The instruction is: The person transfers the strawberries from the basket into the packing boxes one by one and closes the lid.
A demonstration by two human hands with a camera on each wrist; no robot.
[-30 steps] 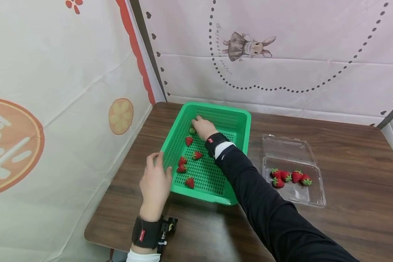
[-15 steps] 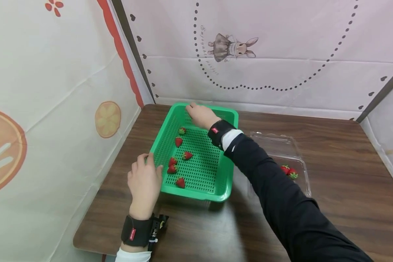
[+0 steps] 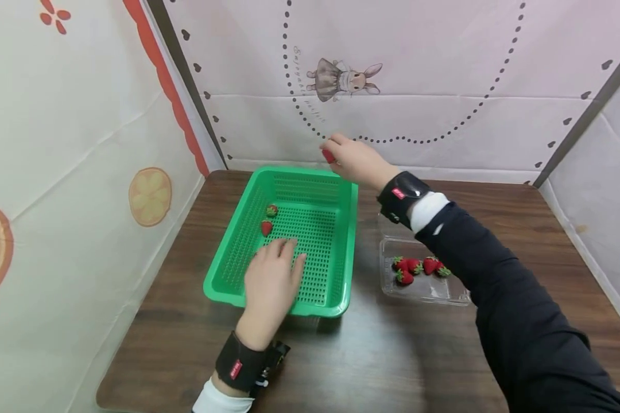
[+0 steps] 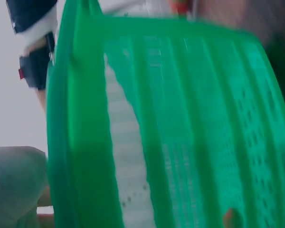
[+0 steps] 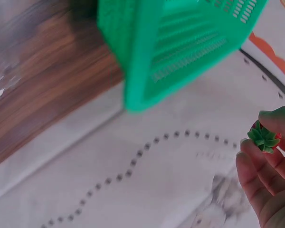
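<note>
One strawberry (image 5: 265, 137), its green cap clear only from the right wrist, is pinched in the right hand (image 3: 355, 160). Head view shows the left hand (image 3: 271, 284), fingers relaxed, inside the green basket (image 3: 341, 229).

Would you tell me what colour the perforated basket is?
The basket is bright green, clearest in the head view.

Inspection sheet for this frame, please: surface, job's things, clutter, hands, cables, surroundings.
Surface: dark wood table.
Job's things: green basket with two strawberries visible inside; clear box, lid open, with about five strawberries.
Clutter: nothing seen.
Hands: right hand raised over the basket's far rim, pinching a strawberry; left hand lies in the basket, fingers straight, palm down.
Cables: nothing seen.
Surroundings: printed cloth walls, rabbit print behind, orange slice print at left.
</note>
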